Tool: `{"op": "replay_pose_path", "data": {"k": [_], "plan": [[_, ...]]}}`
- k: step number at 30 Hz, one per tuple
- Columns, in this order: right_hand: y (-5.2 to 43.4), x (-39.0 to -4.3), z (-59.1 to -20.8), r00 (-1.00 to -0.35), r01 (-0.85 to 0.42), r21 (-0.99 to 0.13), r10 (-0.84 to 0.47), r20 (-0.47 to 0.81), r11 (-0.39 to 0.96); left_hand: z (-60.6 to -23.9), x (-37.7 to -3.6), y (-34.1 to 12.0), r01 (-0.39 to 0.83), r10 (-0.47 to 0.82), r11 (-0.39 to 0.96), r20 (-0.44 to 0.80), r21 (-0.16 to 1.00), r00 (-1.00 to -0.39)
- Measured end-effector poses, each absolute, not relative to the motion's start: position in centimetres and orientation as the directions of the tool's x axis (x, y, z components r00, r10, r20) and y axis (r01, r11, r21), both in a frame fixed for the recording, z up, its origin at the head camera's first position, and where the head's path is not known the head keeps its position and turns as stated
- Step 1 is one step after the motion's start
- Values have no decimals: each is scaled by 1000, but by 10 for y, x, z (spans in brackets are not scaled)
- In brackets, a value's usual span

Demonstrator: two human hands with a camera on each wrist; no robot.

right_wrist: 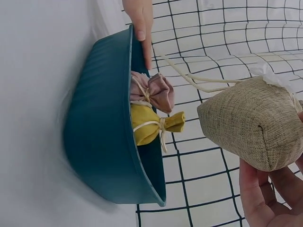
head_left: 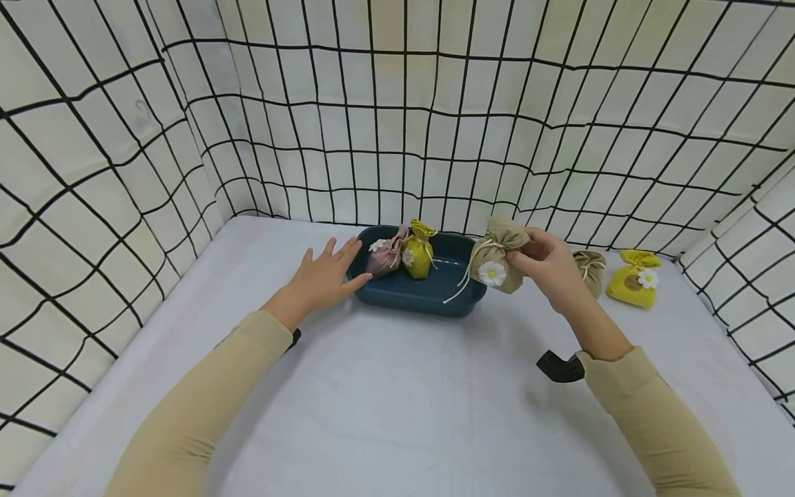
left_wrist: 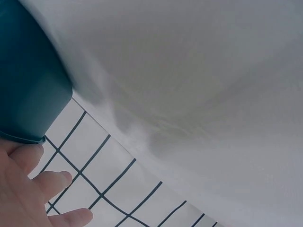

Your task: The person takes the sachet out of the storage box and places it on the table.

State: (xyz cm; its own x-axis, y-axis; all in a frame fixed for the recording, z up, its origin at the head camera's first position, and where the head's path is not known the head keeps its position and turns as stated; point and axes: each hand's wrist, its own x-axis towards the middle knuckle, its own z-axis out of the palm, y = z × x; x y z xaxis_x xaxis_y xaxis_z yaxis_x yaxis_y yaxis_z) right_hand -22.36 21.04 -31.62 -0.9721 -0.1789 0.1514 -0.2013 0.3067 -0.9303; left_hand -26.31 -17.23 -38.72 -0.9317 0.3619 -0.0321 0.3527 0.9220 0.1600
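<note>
My right hand pinches a beige drawstring pouch by its side, holding it over the right end of a dark teal basin. A white daisy and a loose cord hang on the pouch's front. In the right wrist view the pouch shows its woven cloth and bottom, apart from the basin wall. My left hand rests on the basin's left rim with fingers spread. Inside the basin a mauve pouch leans beside a yellow pouch, both tied at the neck.
Right of the basin, another beige pouch stands partly behind my right hand, and a yellow pouch with a daisy lies beside it. White cloth covers the table. A black-lined grid curtain rises behind and at both sides.
</note>
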Motion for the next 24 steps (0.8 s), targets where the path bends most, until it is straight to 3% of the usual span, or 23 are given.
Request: {"op": "replay_pose_path", "data": {"k": [24], "plan": [[237,-229,-327,-995,-97,-982,-31,93,165,-388,-261,-174,350,362,917,-28,191,-932]]}}
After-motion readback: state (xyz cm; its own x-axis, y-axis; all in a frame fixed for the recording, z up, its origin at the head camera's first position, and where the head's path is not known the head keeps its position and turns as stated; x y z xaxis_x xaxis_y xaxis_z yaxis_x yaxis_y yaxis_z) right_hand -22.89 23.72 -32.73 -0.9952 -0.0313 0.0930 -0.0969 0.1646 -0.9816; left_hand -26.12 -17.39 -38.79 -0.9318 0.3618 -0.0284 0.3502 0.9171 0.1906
